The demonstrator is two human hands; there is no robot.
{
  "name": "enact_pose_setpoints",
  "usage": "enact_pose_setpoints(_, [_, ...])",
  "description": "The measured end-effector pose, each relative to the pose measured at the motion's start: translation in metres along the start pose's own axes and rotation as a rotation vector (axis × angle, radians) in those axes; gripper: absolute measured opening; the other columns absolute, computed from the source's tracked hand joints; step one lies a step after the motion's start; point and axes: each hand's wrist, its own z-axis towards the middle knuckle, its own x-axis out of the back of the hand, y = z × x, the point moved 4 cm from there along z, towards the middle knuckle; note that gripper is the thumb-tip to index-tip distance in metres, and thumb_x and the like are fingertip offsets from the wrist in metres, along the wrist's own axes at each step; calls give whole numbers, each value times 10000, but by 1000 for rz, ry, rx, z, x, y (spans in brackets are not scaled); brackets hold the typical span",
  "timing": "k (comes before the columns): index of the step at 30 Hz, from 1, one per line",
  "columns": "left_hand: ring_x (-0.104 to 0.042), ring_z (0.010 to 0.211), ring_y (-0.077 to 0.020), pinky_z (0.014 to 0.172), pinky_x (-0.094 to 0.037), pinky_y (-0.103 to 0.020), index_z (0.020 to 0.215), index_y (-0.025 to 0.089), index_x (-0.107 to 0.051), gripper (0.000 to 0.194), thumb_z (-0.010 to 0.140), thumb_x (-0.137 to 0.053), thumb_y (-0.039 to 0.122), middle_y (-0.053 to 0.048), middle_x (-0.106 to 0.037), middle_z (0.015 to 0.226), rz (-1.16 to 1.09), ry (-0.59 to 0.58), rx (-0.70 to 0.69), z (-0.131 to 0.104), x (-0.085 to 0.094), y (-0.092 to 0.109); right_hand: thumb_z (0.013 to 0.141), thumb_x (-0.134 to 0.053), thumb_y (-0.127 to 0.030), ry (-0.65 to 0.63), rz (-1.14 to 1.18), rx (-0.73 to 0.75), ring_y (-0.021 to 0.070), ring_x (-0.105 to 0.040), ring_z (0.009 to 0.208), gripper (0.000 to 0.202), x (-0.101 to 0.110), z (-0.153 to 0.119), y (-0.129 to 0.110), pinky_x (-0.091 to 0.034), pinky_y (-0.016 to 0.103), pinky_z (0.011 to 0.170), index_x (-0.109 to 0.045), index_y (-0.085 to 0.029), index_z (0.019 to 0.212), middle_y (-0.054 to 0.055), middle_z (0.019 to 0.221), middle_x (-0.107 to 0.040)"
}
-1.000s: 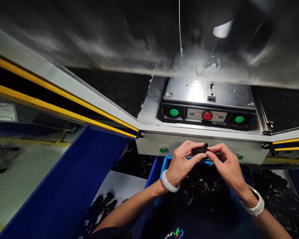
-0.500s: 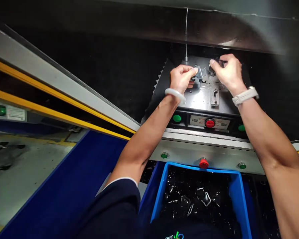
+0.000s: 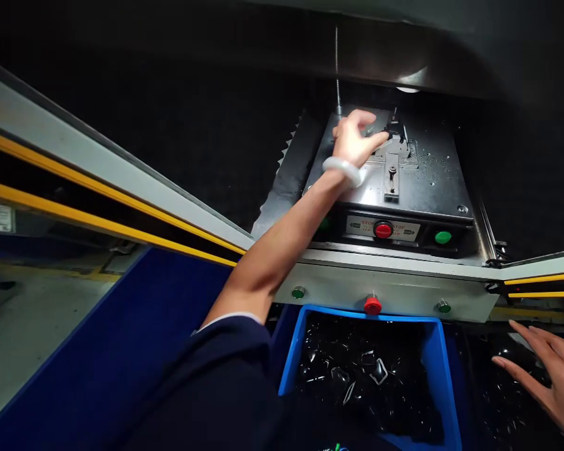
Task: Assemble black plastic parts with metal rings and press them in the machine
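Note:
My left hand [image 3: 355, 141] is over the metal bed of a machine, thumb and fingers apart. Its thumb tip is close to a small fixture block [image 3: 397, 145] with a dark part [image 3: 395, 129] on top; whether they touch I cannot tell. A slotted metal bar [image 3: 391, 178] with a bolt runs forward from the block. My right hand [image 3: 557, 369] is at the lower right, fingers stretched and apart, above many glossy black pieces [image 3: 502, 401]. Nothing shows between its fingers, though part of the hand is cut off by the picture edge.
A blue bin [image 3: 451, 388] of shiny black pieces stands before the machine. The front panel has a red button [image 3: 383, 230] and a green button [image 3: 442, 237]; a red knob [image 3: 372, 305] sits below. Yellow-striped frame bars [image 3: 122, 210] flank the opening. A thin flexible hose [image 3: 337, 69] rises behind.
My right hand has left the fixture and moved down to the right, over the black pieces. My left hand has let go of the small metallic-looking piece it pinched and stays by the fixture.

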Motion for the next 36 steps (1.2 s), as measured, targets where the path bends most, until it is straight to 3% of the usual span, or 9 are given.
enact_pose_setpoints(3, [-670,991,-158,859,-534,-306,985,160,-739,68,947,-686,182,-70,-753,1064,18,34,7,-106,57,7,898,-441,-845,-175,77,-12,366,-733,1058,717,-25,-9,-11,-613,494,732,-668,-389,1402,77,1271,-749])
enact_pose_setpoints(6, [-654,767,-131,748,-526,-279,1011,202,-764,152,990,-660,311,-30,-748,971,169,-12,140,-213,105,-4,963,-446,-774,-254,238,-59,311,-738,1034,592,-38,11,-44,-586,421,720,-736,-360,1271,56,1238,-763])
enact_pose_setpoints(9, [-661,805,-163,705,-533,-285,1037,214,-776,234,954,-694,417,-63,-712,1055,304,-145,198,-276,130,-33,960,-508,-727,-272,418,-123,262,-735,915,564,-53,35,-63,-570,400,780,-743,-264,1182,97,1194,-762])
enact_pose_setpoints(14, [-637,836,-191,873,-579,-391,1217,243,-756,399,888,-754,468,-118,-559,1323,413,-406,190,-296,137,-83,861,-669,-680,-298,552,-288,193,-687,724,489,-71,47,-60,-543,360,753,-705,-218,1018,95,1040,-770])
enact_pose_setpoints(18, [-632,813,-194,936,-548,-413,1213,260,-748,350,896,-755,409,-108,-558,1310,523,-429,189,-292,138,-87,821,-733,-621,-269,528,-373,203,-683,753,416,-76,49,-58,-532,370,789,-697,-232,962,72,987,-772])
enact_pose_setpoints(22, [-616,808,-173,972,-524,-412,1253,253,-721,367,909,-760,374,-101,-548,1363,584,-341,184,-298,135,-77,850,-737,-548,-209,493,-399,207,-666,756,345,-79,46,-60,-527,374,794,-680,-233,979,64,989,-775])
enact_pose_setpoints(27, [-640,1025,-245,965,-516,-398,1221,203,-689,313,964,-711,379,-114,-625,1255,567,-198,204,-328,126,-46,1011,-562,-532,-84,354,-249,217,-685,803,350,-76,15,-88,-495,347,735,-661,-217,1129,106,1076,-757])
enact_pose_setpoints(32, [-693,958,-232,831,-450,-360,1049,216,-715,140,1054,-602,299,-62,-762,1052,611,-488,180,-370,101,-3,1076,-447,-459,-547,52,-15,247,-717,698,390,-119,-21,-146,-406,316,565,-709,-173,1028,137,908,-761])
enact_pose_setpoints(36, [-698,891,-218,788,-442,-342,1039,211,-697,191,1067,-589,366,-50,-763,1024,601,-694,279,-390,106,13,1076,-423,-402,-619,-53,38,303,-740,741,423,-144,-20,-162,-415,334,544,-709,-91,1047,244,931,-743])
